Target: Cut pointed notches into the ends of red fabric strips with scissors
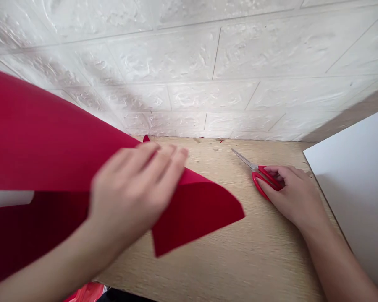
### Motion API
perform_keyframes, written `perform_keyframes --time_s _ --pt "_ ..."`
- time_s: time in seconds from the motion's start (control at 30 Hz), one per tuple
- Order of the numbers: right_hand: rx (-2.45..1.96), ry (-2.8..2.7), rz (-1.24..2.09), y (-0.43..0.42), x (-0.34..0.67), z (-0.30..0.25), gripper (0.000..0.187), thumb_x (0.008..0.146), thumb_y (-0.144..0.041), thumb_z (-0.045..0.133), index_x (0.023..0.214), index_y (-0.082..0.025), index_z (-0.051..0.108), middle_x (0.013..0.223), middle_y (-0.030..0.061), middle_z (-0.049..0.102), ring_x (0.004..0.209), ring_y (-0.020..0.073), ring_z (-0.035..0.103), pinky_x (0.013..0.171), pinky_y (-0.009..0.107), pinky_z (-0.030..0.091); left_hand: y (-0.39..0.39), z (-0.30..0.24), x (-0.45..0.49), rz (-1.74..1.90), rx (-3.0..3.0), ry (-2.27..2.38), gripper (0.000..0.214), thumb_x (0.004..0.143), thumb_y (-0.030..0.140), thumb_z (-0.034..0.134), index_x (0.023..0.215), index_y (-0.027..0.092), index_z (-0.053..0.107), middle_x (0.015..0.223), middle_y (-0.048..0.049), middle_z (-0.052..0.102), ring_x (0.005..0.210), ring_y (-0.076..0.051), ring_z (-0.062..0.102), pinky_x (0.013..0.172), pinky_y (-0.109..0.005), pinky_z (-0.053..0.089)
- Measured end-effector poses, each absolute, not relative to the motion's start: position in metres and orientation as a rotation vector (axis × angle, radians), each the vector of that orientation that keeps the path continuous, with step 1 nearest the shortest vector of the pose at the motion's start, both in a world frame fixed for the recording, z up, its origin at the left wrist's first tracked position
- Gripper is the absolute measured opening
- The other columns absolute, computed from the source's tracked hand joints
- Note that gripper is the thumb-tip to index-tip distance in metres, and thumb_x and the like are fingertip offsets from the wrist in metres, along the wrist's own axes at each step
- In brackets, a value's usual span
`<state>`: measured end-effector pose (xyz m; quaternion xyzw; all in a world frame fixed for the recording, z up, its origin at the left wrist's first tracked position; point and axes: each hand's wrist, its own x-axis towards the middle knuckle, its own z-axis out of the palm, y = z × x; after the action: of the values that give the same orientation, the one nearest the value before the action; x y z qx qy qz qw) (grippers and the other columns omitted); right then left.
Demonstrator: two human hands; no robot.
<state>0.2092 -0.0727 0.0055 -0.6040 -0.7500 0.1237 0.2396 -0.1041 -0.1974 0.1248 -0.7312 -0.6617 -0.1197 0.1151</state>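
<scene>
A large red sheet [56, 138], paper or felt by its look, curls in from the left side over the wooden table. My left hand [135, 184] is wrapped over its upper edge and grips it, with a loose corner hanging out to the right of my fingers. On the right, my right hand [290, 193] has its fingers closed on the red handles of a pair of scissors [247, 161]. Their blades are together and point up and left toward the wall. The scissors lie at or just above the tabletop; I cannot tell which.
A white brick-patterned wall [189, 54] rises behind the wooden table [239, 251]. Small red and brown scraps lie along the wall's foot. A white board [359, 188] stands at the right. Something shiny and red [86, 291] shows below the table's front edge.
</scene>
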Motion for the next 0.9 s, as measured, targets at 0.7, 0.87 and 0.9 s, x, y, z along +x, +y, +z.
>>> perform_keyframes --time_s 0.7,0.87,0.9 --pt "-1.864 -1.909 0.42 -0.074 0.201 0.015 0.038 0.07 -0.057 0.062 0.09 -0.025 0.07 0.095 0.0135 0.072 0.086 0.0336 0.066 0.082 0.053 0.054 -0.266 0.098 -0.117 -0.435 -2.572 -1.615 0.025 0.101 0.02 0.056 0.121 0.028 0.07 0.129 0.0011 0.074 0.126 -0.018 0.063 0.11 -0.03 0.049" --pt "-1.888 -1.873 0.417 -0.074 0.198 0.016 0.037 0.067 -0.059 0.066 0.085 -0.026 0.071 0.089 0.0107 0.073 0.081 0.0322 0.065 0.076 0.05 0.053 -0.266 0.109 -0.187 -0.234 -2.106 -2.104 0.043 0.105 0.051 0.039 0.133 0.029 0.063 0.144 -0.0035 0.063 0.136 -0.026 0.057 0.121 -0.048 0.043" --pt "-1.893 -1.867 0.416 -0.074 0.199 0.016 0.037 0.067 -0.058 0.067 0.086 -0.026 0.071 0.088 0.0103 0.073 0.079 0.0318 0.065 0.074 0.049 0.053 -0.26 0.112 -0.201 -0.167 -1.973 -2.217 0.055 0.105 0.06 0.033 0.133 0.024 0.063 0.141 -0.006 0.064 0.134 -0.029 0.059 0.118 -0.052 0.045"
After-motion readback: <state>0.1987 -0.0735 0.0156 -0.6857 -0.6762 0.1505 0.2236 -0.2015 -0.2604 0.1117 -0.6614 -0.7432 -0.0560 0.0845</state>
